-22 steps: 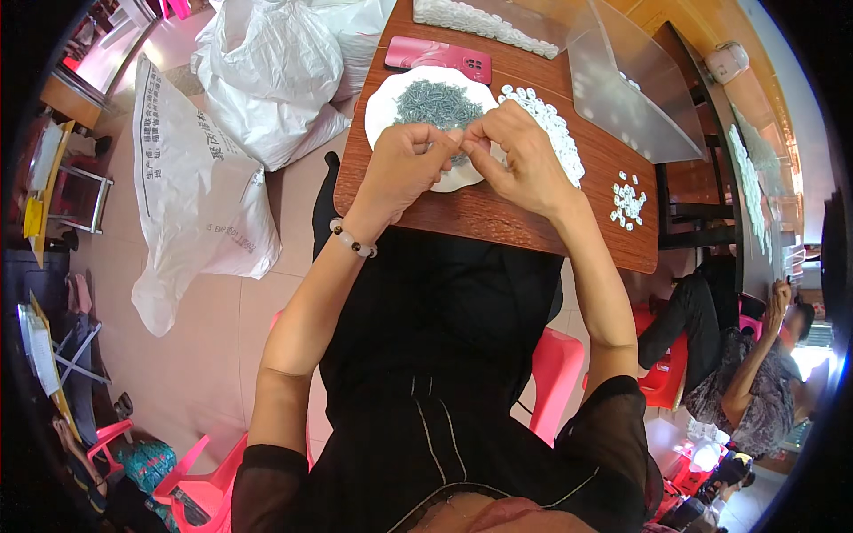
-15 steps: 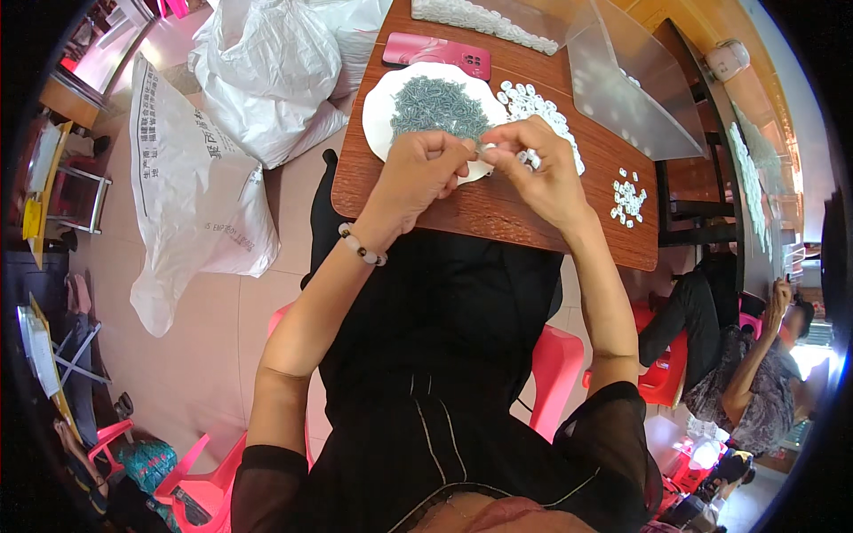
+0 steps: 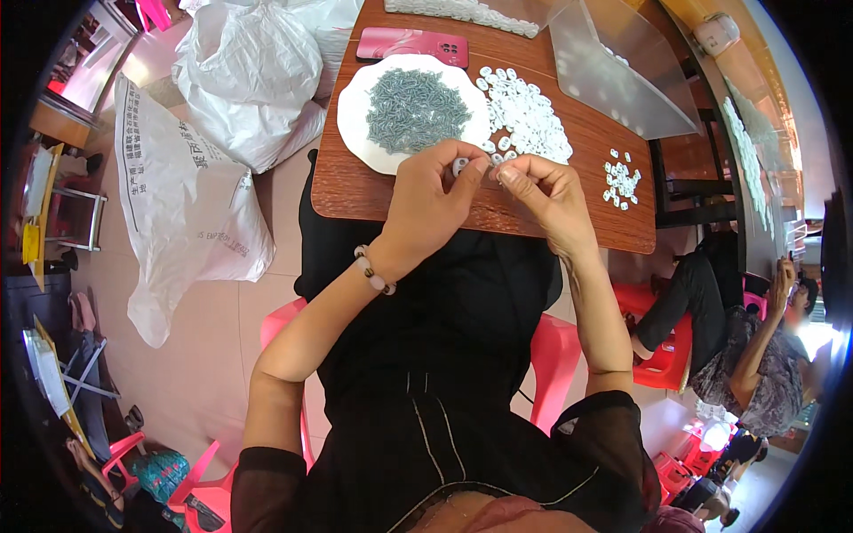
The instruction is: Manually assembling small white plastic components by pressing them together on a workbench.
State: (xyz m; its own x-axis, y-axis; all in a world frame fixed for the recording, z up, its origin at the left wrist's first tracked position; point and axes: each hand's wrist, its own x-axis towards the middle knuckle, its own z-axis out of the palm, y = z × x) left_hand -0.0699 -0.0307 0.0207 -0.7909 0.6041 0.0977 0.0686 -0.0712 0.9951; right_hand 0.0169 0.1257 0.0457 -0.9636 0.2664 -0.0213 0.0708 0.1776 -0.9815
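My left hand [image 3: 444,191] pinches a white piece [image 3: 459,166] just beside my right hand [image 3: 549,191], whose grip I cannot tell; ahead on the worktop [image 3: 591,218], a plate [image 3: 354,142] of grey spring-like parts [image 3: 418,111] sits nearer left, heaped white pieces [image 3: 529,117] nearer right.

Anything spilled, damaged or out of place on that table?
Nothing stands out: the small grey pieces sit within the white plate; a large white pile lies beside it, a smaller white cluster farther right.

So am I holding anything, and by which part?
A white piece shows between thumb and forefinger of the left hand; whether or where it's gripped is unclear, as is whether the right hand holds anything.
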